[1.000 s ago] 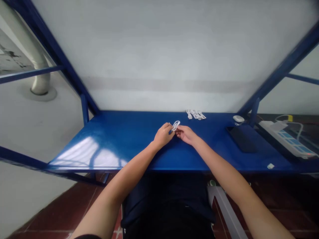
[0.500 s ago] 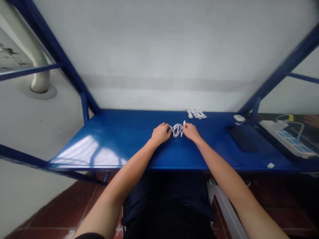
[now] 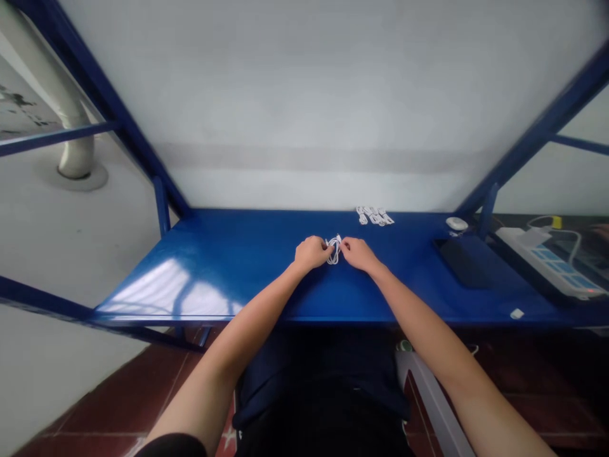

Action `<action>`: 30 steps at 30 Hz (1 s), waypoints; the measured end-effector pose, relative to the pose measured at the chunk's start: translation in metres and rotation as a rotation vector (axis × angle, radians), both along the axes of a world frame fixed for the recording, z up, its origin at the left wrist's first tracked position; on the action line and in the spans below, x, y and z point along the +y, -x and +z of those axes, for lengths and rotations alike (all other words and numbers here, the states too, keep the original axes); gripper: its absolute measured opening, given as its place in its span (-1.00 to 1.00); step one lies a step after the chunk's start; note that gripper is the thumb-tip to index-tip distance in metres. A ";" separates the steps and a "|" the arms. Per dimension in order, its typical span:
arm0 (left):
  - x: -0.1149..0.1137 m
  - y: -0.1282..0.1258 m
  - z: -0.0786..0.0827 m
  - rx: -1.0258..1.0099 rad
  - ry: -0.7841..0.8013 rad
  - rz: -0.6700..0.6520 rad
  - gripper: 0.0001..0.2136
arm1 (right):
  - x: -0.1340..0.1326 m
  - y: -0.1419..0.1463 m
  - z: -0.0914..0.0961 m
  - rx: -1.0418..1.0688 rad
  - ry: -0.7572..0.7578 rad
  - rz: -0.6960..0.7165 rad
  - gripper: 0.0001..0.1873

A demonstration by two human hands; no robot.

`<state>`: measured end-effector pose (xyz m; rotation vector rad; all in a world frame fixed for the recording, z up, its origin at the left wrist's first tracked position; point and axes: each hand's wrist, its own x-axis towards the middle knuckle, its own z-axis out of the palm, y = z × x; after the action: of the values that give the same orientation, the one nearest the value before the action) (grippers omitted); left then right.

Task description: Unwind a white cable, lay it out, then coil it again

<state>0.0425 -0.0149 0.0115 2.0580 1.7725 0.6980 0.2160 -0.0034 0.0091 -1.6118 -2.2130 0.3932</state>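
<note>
Left hand [image 3: 313,253] and right hand [image 3: 360,254] hold a white cable [image 3: 333,256] (looped); bundled cables [image 3: 374,216] lie by the far worktop edge [image 3: 266,211].

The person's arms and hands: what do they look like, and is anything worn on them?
The left hand and right hand are ungloved, with no wristwear visible. The left arm is bare up to a plain black sleeve at the bottom edge; the right arm shows no sleeve within view. Rings are too small to tell.
</note>
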 end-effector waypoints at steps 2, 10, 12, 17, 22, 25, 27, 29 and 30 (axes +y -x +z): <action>0.005 0.000 0.004 -0.003 0.033 0.004 -0.73 | 0.000 0.000 0.001 0.037 0.001 0.009 -0.74; 0.020 0.062 0.013 -0.319 0.342 0.014 -0.75 | -0.002 -0.015 0.010 -0.141 0.073 -0.153 -0.77; 0.019 0.092 0.014 -0.259 0.307 0.101 -0.77 | -0.005 -0.020 0.011 -0.202 0.078 -0.157 -0.76; 0.013 0.168 0.017 0.094 0.172 0.273 -0.75 | -0.015 -0.039 0.012 -0.274 0.080 -0.158 -0.76; 0.002 0.212 0.014 0.231 0.118 0.349 -0.75 | -0.011 -0.070 0.015 -0.256 0.173 -0.159 -0.74; -0.005 0.217 0.010 0.253 0.067 0.331 -0.72 | -0.005 -0.088 0.016 -0.190 0.240 -0.092 -0.70; -0.008 0.214 0.008 0.274 0.061 0.335 -0.72 | -0.001 -0.097 0.016 -0.176 0.229 -0.132 -0.67; -0.010 0.213 0.008 0.289 0.067 0.356 -0.72 | 0.000 -0.104 0.014 -0.179 0.185 -0.251 -0.66; -0.011 0.214 0.009 0.293 0.068 0.373 -0.72 | 0.001 -0.108 0.013 -0.182 0.162 -0.318 -0.66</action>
<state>-0.1715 -0.0263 0.0205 1.8787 2.3473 0.4361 0.3239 -0.0027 0.0226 -2.1215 -2.0412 0.3542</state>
